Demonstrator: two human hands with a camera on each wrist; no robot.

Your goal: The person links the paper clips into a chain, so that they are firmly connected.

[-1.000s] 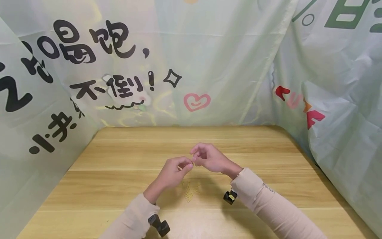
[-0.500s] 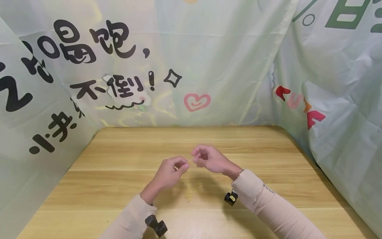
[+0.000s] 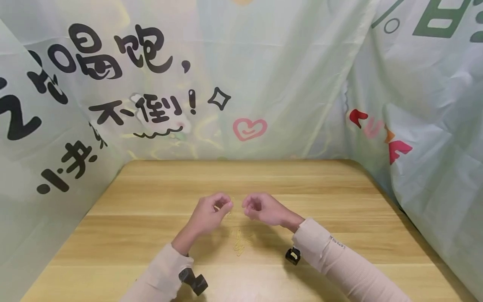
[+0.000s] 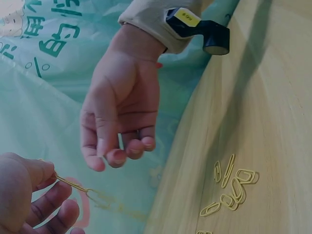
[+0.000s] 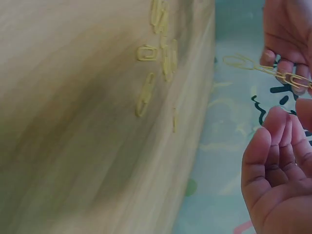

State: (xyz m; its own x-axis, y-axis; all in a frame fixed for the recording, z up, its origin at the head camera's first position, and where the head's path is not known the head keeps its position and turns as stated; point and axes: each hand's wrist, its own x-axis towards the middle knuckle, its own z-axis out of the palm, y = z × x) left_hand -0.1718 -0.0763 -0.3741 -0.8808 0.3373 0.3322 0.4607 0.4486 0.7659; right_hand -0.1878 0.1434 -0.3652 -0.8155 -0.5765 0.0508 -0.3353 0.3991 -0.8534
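My left hand [image 3: 209,212] pinches one end of a short chain of linked yellow paper clips [image 4: 72,183] between thumb and fingertips. The far part of that chain is blurred in the left wrist view, and it dangles free beyond the fingers. Facing it a small gap away, my right hand [image 3: 266,209] is raised over the table with its fingers loosely bent. No object shows between the right fingers [image 4: 134,148]. Below the hands, several loose yellow paper clips [image 4: 236,190] lie in a small cluster on the wooden table [image 3: 170,235].
Printed cloth [image 3: 286,84] hangs behind the table and along both sides. A black wrist camera [image 3: 194,282] sits at the left sleeve, and another black camera [image 3: 292,256] at the right sleeve.
The fingertips of both hands met a second ago and are now apart. My left hand has drawn to the left with the paper clip chain; my right hand has come slightly lower.
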